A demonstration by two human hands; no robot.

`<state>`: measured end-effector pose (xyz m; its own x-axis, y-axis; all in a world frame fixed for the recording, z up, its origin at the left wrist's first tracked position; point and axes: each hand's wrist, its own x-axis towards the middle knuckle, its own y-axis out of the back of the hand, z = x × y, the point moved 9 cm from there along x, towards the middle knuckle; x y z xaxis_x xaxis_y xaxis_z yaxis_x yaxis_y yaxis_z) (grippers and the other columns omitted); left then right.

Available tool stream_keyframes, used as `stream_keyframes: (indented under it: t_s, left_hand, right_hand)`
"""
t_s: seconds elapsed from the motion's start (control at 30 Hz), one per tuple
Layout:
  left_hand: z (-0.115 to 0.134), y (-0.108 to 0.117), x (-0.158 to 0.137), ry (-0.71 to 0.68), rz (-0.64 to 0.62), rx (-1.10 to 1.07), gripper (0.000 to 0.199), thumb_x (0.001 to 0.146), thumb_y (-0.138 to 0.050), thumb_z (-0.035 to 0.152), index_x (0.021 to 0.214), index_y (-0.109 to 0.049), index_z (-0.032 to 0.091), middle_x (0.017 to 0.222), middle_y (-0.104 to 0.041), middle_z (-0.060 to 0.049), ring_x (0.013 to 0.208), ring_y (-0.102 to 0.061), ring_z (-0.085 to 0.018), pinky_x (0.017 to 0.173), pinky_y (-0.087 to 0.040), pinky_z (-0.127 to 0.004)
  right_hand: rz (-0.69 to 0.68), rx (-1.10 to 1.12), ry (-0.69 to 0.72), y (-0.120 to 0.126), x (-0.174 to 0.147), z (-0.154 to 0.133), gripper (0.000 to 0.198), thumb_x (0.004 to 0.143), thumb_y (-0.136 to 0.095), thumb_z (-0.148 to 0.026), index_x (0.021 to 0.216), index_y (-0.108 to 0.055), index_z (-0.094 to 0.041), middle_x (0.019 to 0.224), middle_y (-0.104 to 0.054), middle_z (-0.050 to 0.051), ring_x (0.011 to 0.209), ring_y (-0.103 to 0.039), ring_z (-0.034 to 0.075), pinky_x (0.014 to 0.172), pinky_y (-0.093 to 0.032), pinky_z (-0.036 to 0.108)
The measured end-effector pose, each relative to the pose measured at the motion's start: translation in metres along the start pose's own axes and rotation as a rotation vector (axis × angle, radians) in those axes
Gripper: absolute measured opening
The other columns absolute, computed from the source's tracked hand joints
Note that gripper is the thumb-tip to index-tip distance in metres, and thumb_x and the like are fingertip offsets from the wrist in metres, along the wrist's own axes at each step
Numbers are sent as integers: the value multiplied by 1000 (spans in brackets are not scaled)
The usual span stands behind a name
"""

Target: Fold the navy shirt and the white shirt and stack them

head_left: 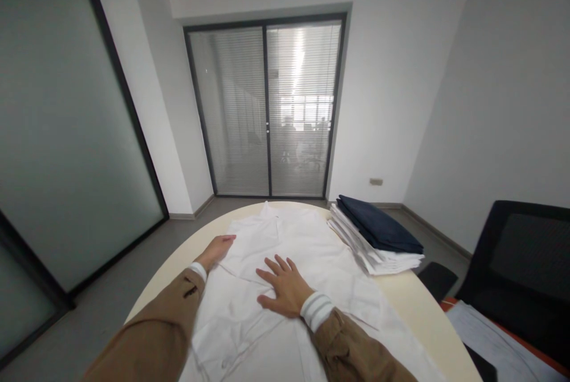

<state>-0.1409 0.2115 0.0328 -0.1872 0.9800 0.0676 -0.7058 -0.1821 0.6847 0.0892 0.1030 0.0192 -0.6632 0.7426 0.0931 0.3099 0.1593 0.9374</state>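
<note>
A white garment (307, 233), possibly a coat or shirt, lies spread over the round table (173, 266), with creases running across it. At its left edge, my left hand (217, 251) is closed, thumb and fingers pinching the fabric. My right hand (285, 288) rests palm down near the middle of the garment, fingers spread and holding nothing. The garment's near end runs out of view at the bottom, and my forearms cover parts of it.
On the table's right side is a stack of folded white cloth (378, 260) topped by a folded dark blue cloth (376, 224). A black mesh chair (525, 251) stands to the right, papers (490, 334) beside it. Glass doors (267, 114) are beyond the table.
</note>
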Motion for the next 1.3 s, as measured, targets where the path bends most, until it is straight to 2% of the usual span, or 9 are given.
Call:
stream_keyframes:
  t_s: [0.13,0.27,0.37,0.57,0.77,1.0,1.13,1.23,1.3]
  left_hand:
    - [-6,-8,15,-16,-16,142,30,79,-60,20,107,-69,12,113,-71,-14,114,-63,-27,99,-47,-34]
    - [-1,-15,14,-75,-5,307,31,81,-54,9,109,-66,14,135,-57,-14,120,-59,-25,103,-42,-32]
    - [13,-18,7,-128,23,402,34,84,-46,6,111,-64,17,144,-46,-13,120,-58,-26,104,-40,-35]
    - [54,-26,-2,-209,7,497,44,86,-38,2,122,-59,17,150,-40,-11,122,-55,-25,105,-40,-35]
    - [91,-56,-10,-315,-67,495,44,87,-43,3,124,-60,19,150,-45,-10,128,-52,-24,109,-36,-34]
    - [98,-93,-23,-392,-199,454,59,84,-47,3,140,-48,21,154,-40,-9,138,-42,-23,113,-32,-33]
    - [90,-83,-29,-385,-259,439,76,77,-63,14,148,-36,18,154,-39,-12,138,-42,-25,111,-34,-31]
    - [76,-60,-34,-284,-268,456,71,72,-70,34,136,-49,13,132,-58,-20,120,-58,-34,101,-44,-41]
    - [65,-45,-42,-203,-317,467,58,64,-74,40,113,-63,13,106,-70,-18,98,-67,-37,86,-51,-44]
  right_hand:
    - [-2,-8,4,0,2,1,74,84,-47,-71,148,-36,-35,160,-26,7,147,-14,37,115,-10,62]
    - [-14,-15,3,0,3,1,74,85,-46,-71,149,-35,-35,160,-25,8,148,-14,37,115,-9,62]
    - [-14,-10,5,1,2,0,74,85,-45,-71,149,-36,-35,160,-26,8,147,-14,37,115,-9,62]
    - [-6,-8,10,1,2,0,74,85,-45,-71,149,-36,-34,160,-25,8,147,-14,37,115,-9,62]
    - [3,-9,11,1,1,1,75,84,-46,-71,149,-36,-34,160,-26,8,147,-15,37,115,-9,62]
    - [5,-2,15,4,-1,0,74,85,-44,-71,149,-37,-34,160,-26,8,147,-15,37,115,-9,61]
    - [12,0,17,3,-1,0,75,85,-44,-71,149,-37,-33,160,-26,8,147,-15,37,115,-10,62]
    - [11,-2,23,2,-1,0,75,85,-44,-72,149,-36,-32,160,-26,9,147,-14,37,115,-10,62]
    - [6,-5,21,2,-1,0,76,85,-44,-72,149,-36,-32,160,-26,9,147,-14,37,115,-9,62]
